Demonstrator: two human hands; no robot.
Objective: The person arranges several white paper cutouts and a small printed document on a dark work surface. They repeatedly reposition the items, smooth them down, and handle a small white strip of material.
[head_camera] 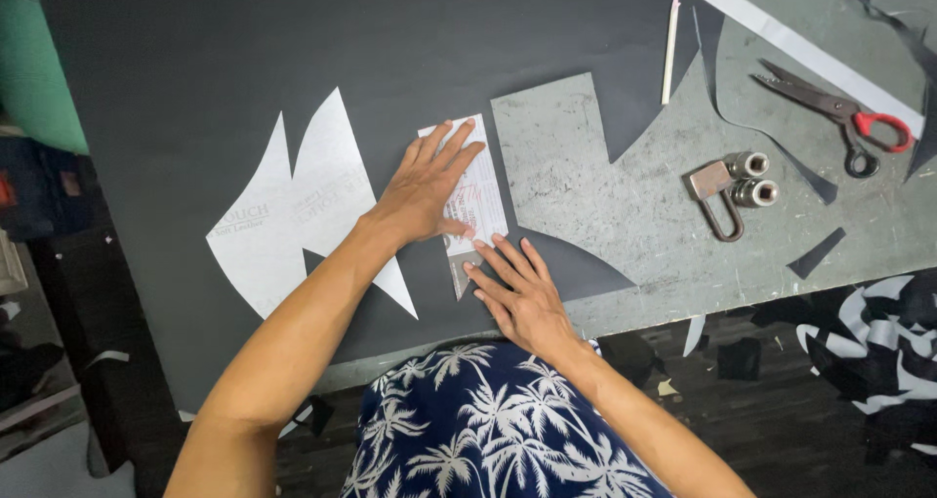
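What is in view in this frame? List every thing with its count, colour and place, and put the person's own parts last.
dark sheet: one, dark grey, covering the left and middle of the table
small template: one, white with print, on the dark sheet under both hands
large pattern piece: one, white, pointed, left of the small template
table: one, worn grey, bare where the sheet is cut away
scissors: one pair, dark blades with a red handle, upper right
metal weight: one, silver with a brown loop, right of centre
marking stick: one, pale, top centre
white strip: one, running diagonally at upper right
offcuts: several, dark, at the table edge and floor
left hand: flat on the small template
right hand: fingertips at the template's lower end
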